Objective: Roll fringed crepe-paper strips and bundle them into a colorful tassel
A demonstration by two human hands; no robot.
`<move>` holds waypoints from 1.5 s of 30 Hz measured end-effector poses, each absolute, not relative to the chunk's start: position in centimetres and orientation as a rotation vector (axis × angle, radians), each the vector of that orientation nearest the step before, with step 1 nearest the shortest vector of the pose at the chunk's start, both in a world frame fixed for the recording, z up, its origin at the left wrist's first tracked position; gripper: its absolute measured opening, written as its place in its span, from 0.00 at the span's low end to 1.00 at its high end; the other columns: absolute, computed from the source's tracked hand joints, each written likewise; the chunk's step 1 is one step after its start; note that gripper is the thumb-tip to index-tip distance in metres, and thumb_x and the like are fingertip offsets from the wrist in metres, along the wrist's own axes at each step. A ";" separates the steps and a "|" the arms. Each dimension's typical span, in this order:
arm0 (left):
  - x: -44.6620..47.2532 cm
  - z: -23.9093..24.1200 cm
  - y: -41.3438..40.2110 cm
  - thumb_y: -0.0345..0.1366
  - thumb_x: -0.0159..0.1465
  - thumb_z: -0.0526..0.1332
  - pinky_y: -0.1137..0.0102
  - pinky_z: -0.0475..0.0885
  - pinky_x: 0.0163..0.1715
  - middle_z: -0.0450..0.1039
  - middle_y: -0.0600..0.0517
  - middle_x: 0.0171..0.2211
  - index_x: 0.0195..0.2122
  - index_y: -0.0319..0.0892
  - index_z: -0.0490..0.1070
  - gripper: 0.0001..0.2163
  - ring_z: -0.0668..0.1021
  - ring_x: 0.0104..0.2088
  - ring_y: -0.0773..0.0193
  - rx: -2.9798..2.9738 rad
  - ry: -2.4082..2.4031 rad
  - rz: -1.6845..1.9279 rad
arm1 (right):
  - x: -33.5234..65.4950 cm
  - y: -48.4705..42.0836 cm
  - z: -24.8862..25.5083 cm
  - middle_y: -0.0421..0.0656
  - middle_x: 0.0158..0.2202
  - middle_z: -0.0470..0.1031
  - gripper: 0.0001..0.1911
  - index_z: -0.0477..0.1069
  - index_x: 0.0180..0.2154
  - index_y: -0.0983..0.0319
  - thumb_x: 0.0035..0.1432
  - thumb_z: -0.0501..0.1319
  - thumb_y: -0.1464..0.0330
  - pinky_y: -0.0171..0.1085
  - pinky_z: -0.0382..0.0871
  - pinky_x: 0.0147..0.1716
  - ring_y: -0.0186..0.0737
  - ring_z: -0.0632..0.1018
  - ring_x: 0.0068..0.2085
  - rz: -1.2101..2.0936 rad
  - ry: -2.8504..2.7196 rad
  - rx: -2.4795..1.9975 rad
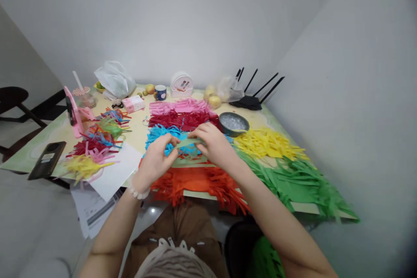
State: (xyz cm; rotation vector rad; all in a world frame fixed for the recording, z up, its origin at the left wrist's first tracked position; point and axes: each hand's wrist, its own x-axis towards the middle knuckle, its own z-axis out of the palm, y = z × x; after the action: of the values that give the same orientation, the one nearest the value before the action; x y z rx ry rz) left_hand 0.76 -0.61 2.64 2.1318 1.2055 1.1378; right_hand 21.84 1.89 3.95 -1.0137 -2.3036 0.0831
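Observation:
Between my two hands is a light green strip of thin paper (pixel 186 142), stretched above the table. My left hand (pixel 158 156), with a beaded bracelet at the wrist, pinches one end. The other end is gripped by my right hand (pixel 213 142), fingers bent over it. Just beneath lies blue fringed paper (pixel 159 132), partly hidden by both hands. Orange fringed paper (pixel 192 179) lies at the near edge, its fringes hanging over. Dark red fringed paper (pixel 182 120) and pink fringed paper (pixel 180 106) lie behind the blue.
Yellow fringes (pixel 269 142) and green fringes (pixel 299 180) cover the right side, near a grey bowl (pixel 233 122). At left are mixed tassels (pixel 97 141), a phone (pixel 47 160) and a pink stand (pixel 75 113). A mug (pixel 160 92) and a plastic bag (pixel 115 79) stand behind.

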 end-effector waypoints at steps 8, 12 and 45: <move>-0.2 3.8 2.1 0.32 0.61 0.57 0.71 0.72 0.34 0.77 0.52 0.30 0.33 0.40 0.73 0.06 0.78 0.31 0.63 1.928 0.946 0.948 | 24.5 0.4 7.3 0.41 0.31 0.76 0.13 0.70 0.36 0.61 0.48 0.53 0.76 0.34 0.67 0.31 0.39 0.75 0.30 0.506 -2.139 -1.031; -0.5 4.8 2.1 0.29 0.57 0.58 0.71 0.74 0.35 0.79 0.49 0.36 0.40 0.41 0.77 0.12 0.80 0.37 0.60 1.817 0.949 0.999 | 25.3 -0.1 7.1 0.42 0.37 0.78 0.18 0.74 0.41 0.61 0.48 0.53 0.76 0.35 0.70 0.36 0.41 0.77 0.36 0.621 -2.044 -0.987; -0.2 8.1 0.1 0.39 0.63 0.61 0.76 0.64 0.23 0.69 0.57 0.23 0.28 0.40 0.71 0.09 0.70 0.23 0.70 2.091 1.001 0.679 | 27.9 -1.7 8.6 0.46 0.54 0.75 0.32 0.65 0.62 0.59 0.58 0.64 0.59 0.41 0.73 0.47 0.49 0.77 0.52 0.836 -2.260 -0.909</move>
State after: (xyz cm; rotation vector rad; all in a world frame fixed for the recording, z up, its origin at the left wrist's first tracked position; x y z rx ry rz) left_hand -0.16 0.14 8.09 2.0906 1.0014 0.6794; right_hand 27.90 -1.73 8.58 -0.9087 -2.2601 0.8355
